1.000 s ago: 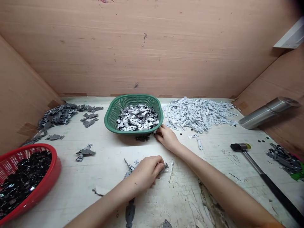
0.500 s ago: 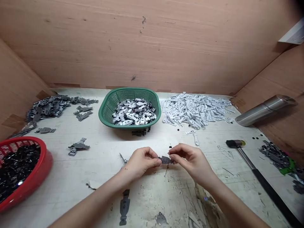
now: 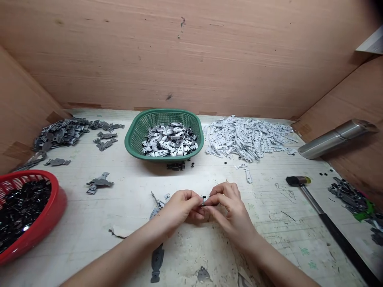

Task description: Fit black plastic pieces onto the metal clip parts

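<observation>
My left hand is closed in a pinch on a small metal part with black ends, which stands narrow side toward me; the fingers hide much of it. From the other side my right hand pinches the same part between thumb and fingertips. Beside my left wrist lie a thin pointed metal piece and a light metal plate, partly covered by the forearm. Below that forearm rests a dark grey shaped plate.
A green basket holds white-and-black assembled parts. Right of it spreads a heap of white metal strips. Grey plates are piled at left, above a red basket of black parts. A hammer and a metal cylinder lie at right.
The grey plate that lay flat between my hands no longer shows flat; a narrow part with black ends is there instead. My right hand has moved closer to my left.
</observation>
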The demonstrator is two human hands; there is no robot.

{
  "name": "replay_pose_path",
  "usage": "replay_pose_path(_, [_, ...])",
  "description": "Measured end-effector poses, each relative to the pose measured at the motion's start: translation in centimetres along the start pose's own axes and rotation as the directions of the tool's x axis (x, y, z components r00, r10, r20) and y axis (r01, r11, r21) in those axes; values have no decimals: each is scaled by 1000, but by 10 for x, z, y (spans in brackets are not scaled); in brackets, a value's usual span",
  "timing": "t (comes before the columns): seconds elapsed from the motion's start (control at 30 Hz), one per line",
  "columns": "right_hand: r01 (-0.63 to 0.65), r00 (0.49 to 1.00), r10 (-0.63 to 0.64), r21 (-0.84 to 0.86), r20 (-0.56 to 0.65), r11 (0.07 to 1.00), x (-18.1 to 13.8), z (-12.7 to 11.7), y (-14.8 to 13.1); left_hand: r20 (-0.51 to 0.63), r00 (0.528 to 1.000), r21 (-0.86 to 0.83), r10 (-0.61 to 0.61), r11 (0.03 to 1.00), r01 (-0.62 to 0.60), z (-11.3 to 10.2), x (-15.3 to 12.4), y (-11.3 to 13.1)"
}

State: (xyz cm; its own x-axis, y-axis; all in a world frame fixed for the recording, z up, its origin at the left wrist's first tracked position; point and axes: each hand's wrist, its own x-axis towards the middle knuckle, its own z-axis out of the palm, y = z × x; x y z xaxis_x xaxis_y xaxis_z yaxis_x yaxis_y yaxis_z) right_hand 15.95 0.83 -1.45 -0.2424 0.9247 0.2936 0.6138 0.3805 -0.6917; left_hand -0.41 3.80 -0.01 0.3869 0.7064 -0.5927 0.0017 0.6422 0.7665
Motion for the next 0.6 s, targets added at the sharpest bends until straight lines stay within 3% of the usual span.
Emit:
replay_pose_path(0.17, [-41,999,41,12,34,999,1,-8,-6,8,1000,-24,-6,1000,6,-1,2,-5])
replay_pose_path(0.3, [-10,999,10,-2,38,1000,34,-16,5,-34,999,-9,-38,999,37,-1,2,-3])
replay_pose_path(0.47, [105,978,-54,-250,203,963,100,13,31,-122,992,54,17,998,-11,-6,0,6])
replay_pose_path(0.6, [188,955,-102,-303,278,934,123,36,42,-114,993,76,20,997,-11,-9,-1,8])
